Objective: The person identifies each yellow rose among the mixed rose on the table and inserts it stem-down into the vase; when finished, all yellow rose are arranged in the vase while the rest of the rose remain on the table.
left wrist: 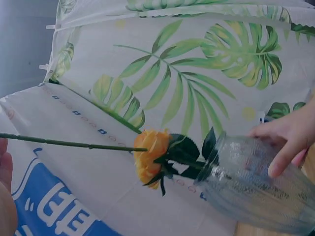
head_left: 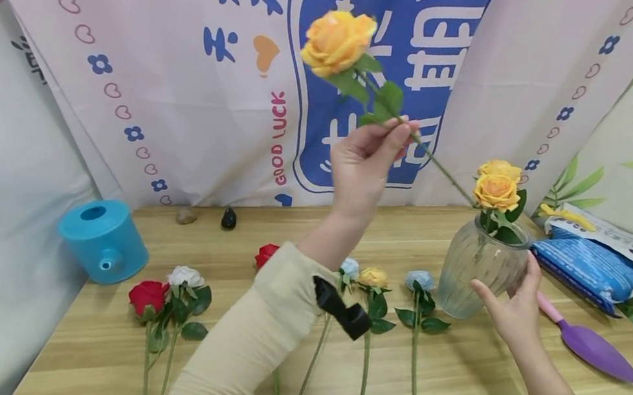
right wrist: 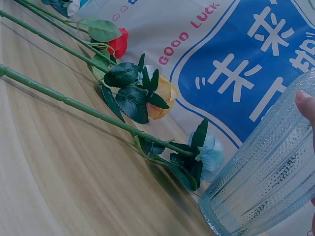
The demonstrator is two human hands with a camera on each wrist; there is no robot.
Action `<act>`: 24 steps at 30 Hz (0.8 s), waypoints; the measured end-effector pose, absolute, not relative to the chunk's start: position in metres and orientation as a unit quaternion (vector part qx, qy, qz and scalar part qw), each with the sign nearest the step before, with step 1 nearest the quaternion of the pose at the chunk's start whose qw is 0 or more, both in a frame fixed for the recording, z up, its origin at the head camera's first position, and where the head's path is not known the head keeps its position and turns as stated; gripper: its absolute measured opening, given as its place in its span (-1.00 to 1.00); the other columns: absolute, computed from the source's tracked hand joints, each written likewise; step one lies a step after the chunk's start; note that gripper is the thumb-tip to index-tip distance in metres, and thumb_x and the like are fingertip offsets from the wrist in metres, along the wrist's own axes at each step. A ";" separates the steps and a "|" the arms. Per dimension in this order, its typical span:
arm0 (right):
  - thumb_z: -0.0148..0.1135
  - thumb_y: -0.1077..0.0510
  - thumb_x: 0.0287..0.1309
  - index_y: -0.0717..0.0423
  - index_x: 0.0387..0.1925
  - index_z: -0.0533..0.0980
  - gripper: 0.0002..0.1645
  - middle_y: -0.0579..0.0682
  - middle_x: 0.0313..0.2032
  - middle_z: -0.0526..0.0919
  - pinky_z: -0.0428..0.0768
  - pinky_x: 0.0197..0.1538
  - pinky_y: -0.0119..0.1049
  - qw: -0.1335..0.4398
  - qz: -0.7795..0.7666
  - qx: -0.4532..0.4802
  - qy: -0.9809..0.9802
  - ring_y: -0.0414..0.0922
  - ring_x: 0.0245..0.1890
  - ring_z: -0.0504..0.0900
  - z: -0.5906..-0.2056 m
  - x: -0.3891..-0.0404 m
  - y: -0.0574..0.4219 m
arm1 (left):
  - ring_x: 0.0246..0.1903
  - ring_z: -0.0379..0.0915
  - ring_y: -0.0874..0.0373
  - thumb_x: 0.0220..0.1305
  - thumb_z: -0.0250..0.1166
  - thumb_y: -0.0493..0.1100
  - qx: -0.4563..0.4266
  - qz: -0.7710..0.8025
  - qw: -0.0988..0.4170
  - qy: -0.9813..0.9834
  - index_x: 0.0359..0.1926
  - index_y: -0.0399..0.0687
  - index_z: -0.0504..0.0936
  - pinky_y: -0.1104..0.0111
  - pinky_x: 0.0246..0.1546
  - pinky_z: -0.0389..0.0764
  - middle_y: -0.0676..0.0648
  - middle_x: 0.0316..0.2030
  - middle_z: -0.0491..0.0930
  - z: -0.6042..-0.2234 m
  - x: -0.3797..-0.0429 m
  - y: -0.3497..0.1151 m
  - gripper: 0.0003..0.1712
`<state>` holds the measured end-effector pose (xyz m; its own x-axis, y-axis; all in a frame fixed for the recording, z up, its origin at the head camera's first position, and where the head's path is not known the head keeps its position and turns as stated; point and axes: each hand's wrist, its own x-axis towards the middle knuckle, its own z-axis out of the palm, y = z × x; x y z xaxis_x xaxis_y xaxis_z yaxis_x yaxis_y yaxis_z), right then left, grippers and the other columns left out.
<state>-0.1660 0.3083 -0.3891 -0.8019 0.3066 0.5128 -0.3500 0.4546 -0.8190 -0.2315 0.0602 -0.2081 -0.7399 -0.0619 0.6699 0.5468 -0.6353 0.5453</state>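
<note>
My left hand [head_left: 368, 162] pinches the stem of a yellow rose [head_left: 338, 42], raised in front of the printed cloth. The stem slants down to the right, and its lower end is close to two yellow roses [head_left: 497, 190] in a ribbed glass vase [head_left: 460, 272]. From the left wrist view, the stem end overlaps one bloom; whether they touch I cannot tell. My right hand [head_left: 516, 305] grips the vase from its right side, with the thumb across the front. The vase leans, its mouth tipped to the right.
On the wooden table [head_left: 243, 375] lie red [head_left: 149, 298], white [head_left: 185, 277], light-blue [head_left: 418, 280] and yellow [head_left: 374, 277] roses. A blue watering can [head_left: 103, 241] stands at left. At right are a blue packet [head_left: 599, 263] and a purple trowel [head_left: 597, 348]. A cloth hangs behind.
</note>
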 end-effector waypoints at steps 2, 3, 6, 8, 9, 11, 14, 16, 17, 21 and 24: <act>0.28 0.45 -0.09 -0.10 0.35 -0.19 0.14 0.09 0.28 0.02 0.19 0.16 -0.55 0.315 0.521 0.014 -0.793 -0.04 0.24 0.11 -0.389 -0.166 0.309 | -0.38 0.60 0.14 0.08 0.19 -0.50 -0.318 -0.848 0.176 -0.385 -0.28 -0.56 0.47 0.26 -0.33 0.60 -0.33 -0.31 0.59 -0.208 -0.229 0.075 -0.84; 0.28 0.45 -0.09 -0.09 0.35 -0.19 0.14 0.09 0.28 0.02 0.18 0.17 -0.54 0.316 0.523 0.015 -0.791 -0.04 0.24 0.11 -0.389 -0.166 0.309 | -0.37 0.60 0.14 0.08 0.19 -0.49 -0.319 -0.847 0.175 -0.388 -0.28 -0.56 0.47 0.26 -0.33 0.60 -0.35 -0.30 0.58 -0.208 -0.228 0.083 -0.84; 0.28 0.45 -0.09 -0.08 0.35 -0.19 0.13 0.10 0.29 0.00 0.16 0.20 -0.50 0.314 0.535 0.022 -0.784 -0.02 0.26 0.10 -0.389 -0.167 0.309 | -0.37 0.60 0.14 0.10 0.20 -0.47 -0.314 -0.843 0.172 -0.402 -0.27 -0.54 0.51 0.23 -0.33 0.60 -0.36 -0.29 0.57 -0.214 -0.223 0.101 -0.84; 0.27 0.45 -0.08 -0.06 0.35 -0.20 0.13 0.12 0.29 0.00 0.15 0.21 -0.48 0.311 0.546 0.025 -0.777 -0.02 0.26 0.09 -0.389 -0.168 0.308 | -0.36 0.60 0.13 0.11 0.20 -0.44 -0.308 -0.844 0.172 -0.405 -0.28 -0.53 0.52 0.21 -0.32 0.60 -0.35 -0.29 0.58 -0.219 -0.221 0.108 -0.84; 0.27 0.45 -0.08 -0.06 0.35 -0.20 0.13 0.12 0.30 0.00 0.15 0.22 -0.48 0.310 0.551 0.025 -0.774 -0.02 0.27 0.09 -0.389 -0.168 0.307 | -0.36 0.60 0.13 0.11 0.20 -0.44 -0.306 -0.844 0.177 -0.404 -0.27 -0.52 0.52 0.21 -0.32 0.60 -0.35 -0.29 0.58 -0.221 -0.220 0.111 -0.84; 0.27 0.45 -0.08 -0.05 0.35 -0.20 0.13 0.13 0.29 0.00 0.15 0.21 -0.48 0.307 0.557 0.025 -0.772 -0.02 0.26 0.09 -0.388 -0.168 0.305 | -0.35 0.60 0.10 0.12 0.19 -0.43 -0.301 -0.847 0.182 -0.399 -0.27 -0.52 0.52 0.19 -0.31 0.60 -0.36 -0.28 0.58 -0.224 -0.220 0.112 -0.84; 0.26 0.46 -0.08 -0.05 0.35 -0.20 0.13 0.13 0.29 0.01 0.17 0.20 -0.49 0.308 0.551 0.027 -0.775 -0.02 0.25 0.10 -0.389 -0.168 0.305 | -0.36 0.60 0.11 0.12 0.20 -0.43 -0.292 -0.851 0.191 -0.392 -0.28 -0.52 0.52 0.16 -0.31 0.59 -0.36 -0.29 0.58 -0.227 -0.222 0.108 -0.84; 0.27 0.46 -0.09 -0.07 0.35 -0.19 0.13 0.12 0.28 0.03 0.18 0.19 -0.49 0.313 0.543 0.026 -0.778 -0.02 0.24 0.12 -0.389 -0.168 0.306 | -0.37 0.60 0.13 0.12 0.20 -0.43 -0.286 -0.856 0.194 -0.385 -0.28 -0.54 0.51 0.15 -0.31 0.59 -0.35 -0.30 0.59 -0.229 -0.225 0.104 -0.83; 0.27 0.46 -0.09 -0.08 0.35 -0.19 0.13 0.11 0.28 0.03 0.19 0.19 -0.50 0.315 0.537 0.024 -0.782 -0.02 0.24 0.13 -0.390 -0.168 0.306 | -0.38 0.60 0.16 0.12 0.20 -0.43 -0.280 -0.859 0.197 -0.382 -0.28 -0.54 0.51 0.14 -0.31 0.59 -0.33 -0.31 0.59 -0.229 -0.227 0.102 -0.83; 0.28 0.45 -0.10 -0.11 0.35 -0.18 0.14 0.07 0.28 0.04 0.20 0.19 -0.49 0.319 0.525 0.022 -0.789 -0.03 0.23 0.15 -0.391 -0.169 0.309 | -0.40 0.59 0.19 0.11 0.22 -0.42 -0.253 -0.871 0.217 -0.362 -0.28 -0.57 0.49 0.10 -0.28 0.57 -0.23 -0.35 0.64 -0.230 -0.236 0.094 -0.80; 0.27 0.46 -0.10 -0.09 0.35 -0.19 0.14 0.07 0.28 0.03 0.20 0.19 -0.48 0.321 0.523 0.025 -0.789 -0.04 0.23 0.15 -0.390 -0.169 0.310 | -0.41 0.58 0.20 0.11 0.22 -0.41 -0.235 -0.875 0.234 -0.354 -0.26 -0.56 0.50 0.13 -0.27 0.57 -0.10 -0.39 0.66 -0.232 -0.242 0.087 -0.79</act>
